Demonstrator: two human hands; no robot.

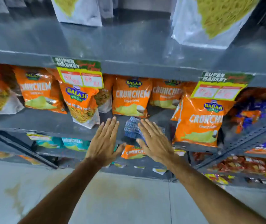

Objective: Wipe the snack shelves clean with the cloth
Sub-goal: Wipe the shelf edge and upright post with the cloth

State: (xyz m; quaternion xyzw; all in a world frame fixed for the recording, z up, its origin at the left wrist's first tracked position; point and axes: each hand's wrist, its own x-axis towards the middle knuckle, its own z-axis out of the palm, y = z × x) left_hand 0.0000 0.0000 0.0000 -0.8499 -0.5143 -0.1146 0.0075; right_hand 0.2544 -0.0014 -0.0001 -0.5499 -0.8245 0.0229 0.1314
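Observation:
A blue checked cloth (133, 129) lies bunched on the grey middle shelf (48, 122), in a gap between orange snack bags. My right hand (154, 141) is flat with fingers spread, resting over the cloth's right part; its thumb sits at the cloth's lower edge. My left hand (106, 139) hovers just left of the cloth, fingers stretched out and apart, holding nothing. I cannot tell whether the right hand presses the cloth or only covers it.
Orange Crunchem bags (130, 96) line the back of the middle shelf; one bag (198, 120) stands near the front right and a namkeen bag (82, 105) front left. Price tags (80, 75) hang from the upper shelf (129, 42). Lower shelves hold more packets.

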